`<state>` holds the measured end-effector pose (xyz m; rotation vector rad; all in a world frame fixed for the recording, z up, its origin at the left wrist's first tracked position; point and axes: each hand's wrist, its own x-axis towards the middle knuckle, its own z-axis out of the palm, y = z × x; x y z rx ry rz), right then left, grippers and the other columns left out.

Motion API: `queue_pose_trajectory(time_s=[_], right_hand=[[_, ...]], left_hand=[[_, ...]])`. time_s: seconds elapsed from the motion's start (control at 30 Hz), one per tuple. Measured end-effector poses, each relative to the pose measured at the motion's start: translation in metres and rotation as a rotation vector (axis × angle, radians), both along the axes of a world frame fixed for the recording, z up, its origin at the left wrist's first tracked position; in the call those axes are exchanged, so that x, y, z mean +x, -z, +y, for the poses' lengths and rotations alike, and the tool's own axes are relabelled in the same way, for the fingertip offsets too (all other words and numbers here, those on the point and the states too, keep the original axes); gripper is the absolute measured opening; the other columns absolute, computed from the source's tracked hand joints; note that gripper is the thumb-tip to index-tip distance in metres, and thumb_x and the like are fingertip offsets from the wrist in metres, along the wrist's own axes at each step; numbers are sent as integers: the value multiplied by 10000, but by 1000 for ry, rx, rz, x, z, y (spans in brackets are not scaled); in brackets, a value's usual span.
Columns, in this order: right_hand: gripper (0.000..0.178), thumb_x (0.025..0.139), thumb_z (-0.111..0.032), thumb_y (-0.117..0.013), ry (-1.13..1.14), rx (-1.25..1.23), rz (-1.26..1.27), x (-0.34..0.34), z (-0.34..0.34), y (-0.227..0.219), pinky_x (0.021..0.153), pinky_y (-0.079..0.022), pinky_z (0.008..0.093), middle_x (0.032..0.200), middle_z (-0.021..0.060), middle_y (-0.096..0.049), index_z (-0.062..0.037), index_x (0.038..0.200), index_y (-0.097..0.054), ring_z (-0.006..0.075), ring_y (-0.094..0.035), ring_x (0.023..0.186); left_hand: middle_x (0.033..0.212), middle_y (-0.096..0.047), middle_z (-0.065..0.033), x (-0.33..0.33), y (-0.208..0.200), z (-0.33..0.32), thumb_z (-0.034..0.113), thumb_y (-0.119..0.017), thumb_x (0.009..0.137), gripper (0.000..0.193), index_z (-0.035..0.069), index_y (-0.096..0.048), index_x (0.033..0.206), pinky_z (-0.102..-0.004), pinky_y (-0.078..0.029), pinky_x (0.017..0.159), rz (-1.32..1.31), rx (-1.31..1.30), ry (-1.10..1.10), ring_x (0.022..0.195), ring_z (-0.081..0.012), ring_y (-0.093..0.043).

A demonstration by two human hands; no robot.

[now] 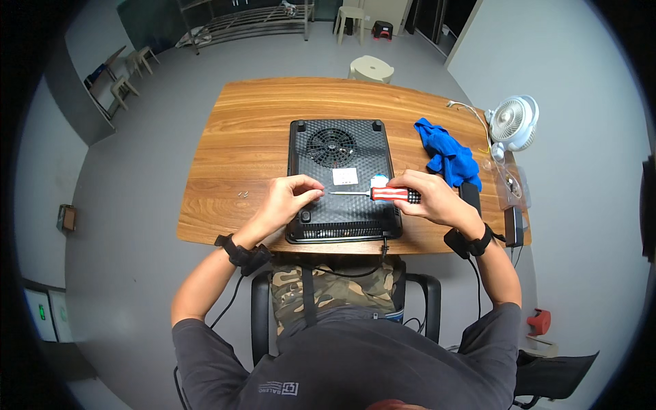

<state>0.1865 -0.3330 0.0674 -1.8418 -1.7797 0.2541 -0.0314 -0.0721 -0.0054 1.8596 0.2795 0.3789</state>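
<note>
A black induction cooker (316,179) lies bottom up on the wooden table, its round fan grille at the far end and a white label near its middle. Over its near half, my right hand (429,196) grips a screwdriver (392,194) with a red and white striped handle, held level, its shaft pointing left. Facing the tip, my left hand (287,199) is closed in a pinch; whatever sits between thumb and forefinger is too small to name. Several tiny screws (243,195) rest on the table left of the cooker.
A crumpled blue cloth (447,154) lies right of the cooker. Beyond it stand a white fan (512,121) and a clear plastic box (510,184). A black power cord (385,247) hangs over the table's near edge. A cream stool (371,68) is behind the table.
</note>
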Motion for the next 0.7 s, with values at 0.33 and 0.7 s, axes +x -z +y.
queue_pose_trajectory(time_s=[0.33, 0.7], right_hand=[[334, 844, -141, -735, -7, -18, -17, 1, 0, 3, 828, -548, 398, 1042, 152, -695, -37, 1151, -656, 341, -677, 943], [299, 861, -175, -703, 19, -51, -25, 3, -3, 0, 828, -546, 413, 1027, 140, -685, -50, 1129, -663, 344, -671, 942]], left_hand=[[968, -765, -71, 5, -2, -8, 74, -711, 944, 141, -18, -752, 1043, -258, -565, 819, 97, 21, 64, 906, -109, -704], [922, -756, -48, 12, 7, -14, 48, -720, 930, 126, -11, -746, 1039, -243, -547, 721, 13, -141, 48, 821, -87, -682]])
